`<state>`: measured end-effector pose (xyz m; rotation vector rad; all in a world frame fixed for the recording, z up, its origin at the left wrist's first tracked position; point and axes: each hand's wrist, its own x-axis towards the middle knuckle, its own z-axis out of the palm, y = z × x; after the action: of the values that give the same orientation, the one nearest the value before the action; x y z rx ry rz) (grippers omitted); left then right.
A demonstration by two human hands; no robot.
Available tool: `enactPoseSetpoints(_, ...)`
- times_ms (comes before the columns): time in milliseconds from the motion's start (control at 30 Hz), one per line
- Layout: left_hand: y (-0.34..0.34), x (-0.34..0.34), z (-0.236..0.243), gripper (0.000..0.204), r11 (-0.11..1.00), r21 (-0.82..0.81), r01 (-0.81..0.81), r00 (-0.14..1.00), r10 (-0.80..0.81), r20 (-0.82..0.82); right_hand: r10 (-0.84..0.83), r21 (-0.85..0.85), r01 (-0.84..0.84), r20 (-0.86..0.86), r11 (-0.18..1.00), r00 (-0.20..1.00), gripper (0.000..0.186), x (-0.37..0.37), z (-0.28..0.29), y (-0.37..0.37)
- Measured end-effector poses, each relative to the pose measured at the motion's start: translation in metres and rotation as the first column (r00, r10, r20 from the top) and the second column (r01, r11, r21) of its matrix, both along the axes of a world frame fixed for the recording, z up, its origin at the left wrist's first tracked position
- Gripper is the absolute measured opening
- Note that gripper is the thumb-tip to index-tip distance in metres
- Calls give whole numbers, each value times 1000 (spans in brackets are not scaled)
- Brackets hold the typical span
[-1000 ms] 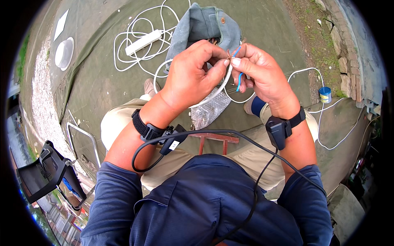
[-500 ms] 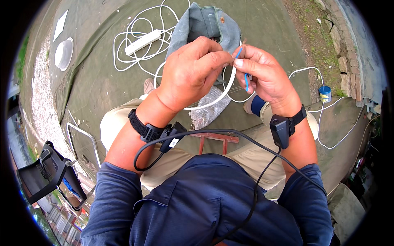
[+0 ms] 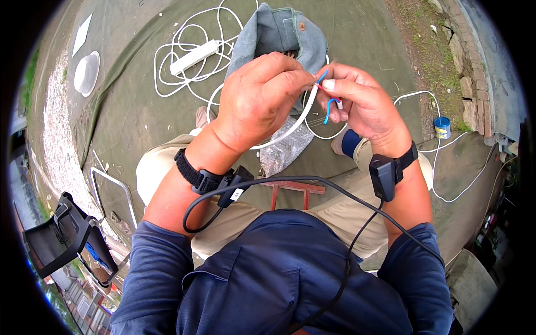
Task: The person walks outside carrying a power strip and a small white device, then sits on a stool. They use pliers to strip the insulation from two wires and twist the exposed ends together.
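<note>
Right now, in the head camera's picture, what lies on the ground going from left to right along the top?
White round lid → white power strip with its coiled cord → grey-blue cloth bag → small blue-labelled can → stone edging.

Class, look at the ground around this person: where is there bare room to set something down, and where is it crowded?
Bare ground lies between the white disc and the coiled cord with its power strip; more behind the grey bag. It is crowded where both hands work the white cable.
</note>
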<state>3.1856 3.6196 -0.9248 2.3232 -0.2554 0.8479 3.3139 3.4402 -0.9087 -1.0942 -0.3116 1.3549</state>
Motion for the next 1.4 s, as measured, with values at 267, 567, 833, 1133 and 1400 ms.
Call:
enactPoseSetpoints(267,-2,-1,1,30,1000,-21,-6,1000,5,-8,-35,-7,35,46,999,998,13,-4,-3,1)
enactPoseSetpoints(567,-4,0,0,29,1000,-25,-17,1000,17,-1,-53,-21,55,86,998,995,10,-4,-2,1)
enactPoseSetpoints(833,-6,-1,-1,14,998,-37,-45,995,41,-94,-104,42,98,204,994,973,13,-7,-4,3)
enactPoseSetpoints(1133,-17,-6,3,11,603,-705,-374,748,-252,-613,-165,163,30,966,986,200,10,-13,-12,4)
enactPoseSetpoints(1400,-10,-9,18,6,406,-807,-428,686,-436,-583,-162,145,82,949,986,272,8,-14,-14,6)
